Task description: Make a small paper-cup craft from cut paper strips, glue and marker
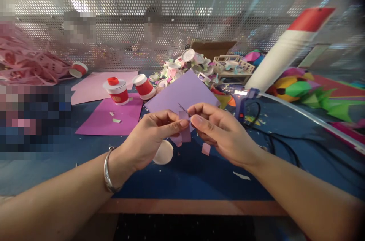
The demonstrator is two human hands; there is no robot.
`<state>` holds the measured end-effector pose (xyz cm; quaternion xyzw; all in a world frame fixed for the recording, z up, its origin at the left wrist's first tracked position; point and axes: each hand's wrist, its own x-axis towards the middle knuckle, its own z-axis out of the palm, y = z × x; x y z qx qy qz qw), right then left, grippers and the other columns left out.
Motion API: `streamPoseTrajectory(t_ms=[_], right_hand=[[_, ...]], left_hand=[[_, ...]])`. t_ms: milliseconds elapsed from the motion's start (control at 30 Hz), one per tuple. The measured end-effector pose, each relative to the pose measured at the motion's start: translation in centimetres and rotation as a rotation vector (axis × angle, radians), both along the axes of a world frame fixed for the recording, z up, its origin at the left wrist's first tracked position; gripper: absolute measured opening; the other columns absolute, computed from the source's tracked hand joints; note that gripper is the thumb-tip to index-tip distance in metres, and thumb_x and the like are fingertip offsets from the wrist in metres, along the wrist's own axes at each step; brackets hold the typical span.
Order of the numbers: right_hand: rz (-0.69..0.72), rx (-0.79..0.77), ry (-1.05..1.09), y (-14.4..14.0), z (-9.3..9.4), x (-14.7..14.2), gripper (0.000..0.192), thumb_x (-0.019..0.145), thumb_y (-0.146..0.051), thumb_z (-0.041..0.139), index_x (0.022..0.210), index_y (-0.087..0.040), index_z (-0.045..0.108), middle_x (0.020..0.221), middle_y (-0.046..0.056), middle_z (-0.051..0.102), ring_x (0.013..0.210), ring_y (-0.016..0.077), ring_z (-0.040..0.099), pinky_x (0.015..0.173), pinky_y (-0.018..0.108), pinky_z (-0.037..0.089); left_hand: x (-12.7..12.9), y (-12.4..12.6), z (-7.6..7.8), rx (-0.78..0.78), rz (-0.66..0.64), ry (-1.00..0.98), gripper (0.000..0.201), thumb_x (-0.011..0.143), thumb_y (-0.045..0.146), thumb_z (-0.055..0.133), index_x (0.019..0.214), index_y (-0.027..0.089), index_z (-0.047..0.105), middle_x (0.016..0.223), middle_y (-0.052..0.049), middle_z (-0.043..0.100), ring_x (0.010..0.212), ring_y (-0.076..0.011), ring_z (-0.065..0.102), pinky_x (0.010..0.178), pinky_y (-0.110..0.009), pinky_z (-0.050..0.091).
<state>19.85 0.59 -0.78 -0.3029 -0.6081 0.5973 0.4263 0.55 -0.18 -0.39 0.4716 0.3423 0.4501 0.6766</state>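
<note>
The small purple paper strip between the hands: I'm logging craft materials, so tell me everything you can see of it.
The purple paper strip is a narrow piece of lilac paper, matt and thin, hanging roughly upright above the blue table. Its top is pinched between the fingertips of the left hand and the right hand. It looks like two overlapping strips, lower ends free. A thin dark needle-like thing juts up beside it. The large lilac sheet lies behind.

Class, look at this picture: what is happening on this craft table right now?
A person sits at a blue table strewn with paper scraps. The left hand and right hand meet above it, both pinching a small purple paper piece, with a thin needle-like thing poking up between the fingers. Behind lie a lilac sheet, a magenta sheet, red paper cups and a glue gun.
</note>
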Motion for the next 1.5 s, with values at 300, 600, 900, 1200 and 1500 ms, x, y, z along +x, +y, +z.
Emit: streamPoseTrajectory(t_ms=[300, 600, 900, 1200, 1500], right_hand=[[-0.009, 0.065, -0.091, -0.2, 0.1, 0.2, 0.026, 0.099, -0.046, 0.065, 0.102, -0.020, 0.061, 0.066, -0.009, 0.043, 0.050, 0.0030, 0.027, 0.042, 0.019, 0.021], [-0.008, 0.006, -0.057, -0.1, 0.0, 0.2, 0.032, 0.102, -0.048, 0.059, 0.086, -0.020, 0.057, 0.062, -0.009, 0.034, 0.050, 0.0042, 0.024, 0.043, 0.020, 0.018], [-0.001, 0.054, -0.186, 0.7, 0.3, 0.9, 0.031, 0.100, -0.051, 0.060, 0.095, -0.020, 0.060, 0.061, -0.009, 0.031, 0.050, 0.0056, 0.023, 0.043, 0.024, 0.014], [0.002, 0.092, -0.276, 0.5, 0.8, 1.1, 0.033, 0.099, -0.052, 0.060, 0.096, -0.019, 0.060, 0.061, -0.009, 0.031, 0.051, 0.0068, 0.025, 0.043, 0.023, 0.017], [0.006, 0.117, -0.297, 0.4, 1.0, 1.1, 0.035, 0.100, -0.053, 0.058, 0.089, -0.020, 0.060, 0.062, -0.008, 0.032, 0.051, 0.0066, 0.023, 0.043, 0.023, 0.017]], left_hand=[[0.3, -0.1, -0.1, -0.028, -0.037, -0.006, 0.028, 0.073, 0.034, 0.090, 0.073, 0.013, 0.071, 0.069, 0.001, 0.062, 0.066, -0.0078, 0.055, 0.064, -0.018, 0.044], [0.0, -0.2, 0.1, -0.050, -0.077, -0.022, 0.019, 0.087, 0.023, 0.076, 0.076, 0.014, 0.063, 0.072, -0.001, 0.065, 0.070, -0.0104, 0.062, 0.069, -0.021, 0.048], [-0.9, 0.5, 0.4, 0.063, -0.015, 0.070, 0.015, 0.091, 0.024, 0.072, 0.082, 0.013, 0.068, 0.077, 0.000, 0.068, 0.065, -0.0068, 0.059, 0.063, -0.018, 0.048], [-1.2, 0.5, 0.5, 0.192, 0.064, 0.224, 0.015, 0.084, 0.030, 0.079, 0.079, 0.016, 0.076, 0.075, 0.000, 0.067, 0.068, -0.0093, 0.055, 0.062, -0.020, 0.042], [-1.4, 0.5, 0.5, 0.164, 0.036, 0.219, 0.011, 0.086, 0.028, 0.078, 0.082, 0.018, 0.079, 0.077, 0.000, 0.070, 0.067, -0.0084, 0.055, 0.062, -0.019, 0.042]])
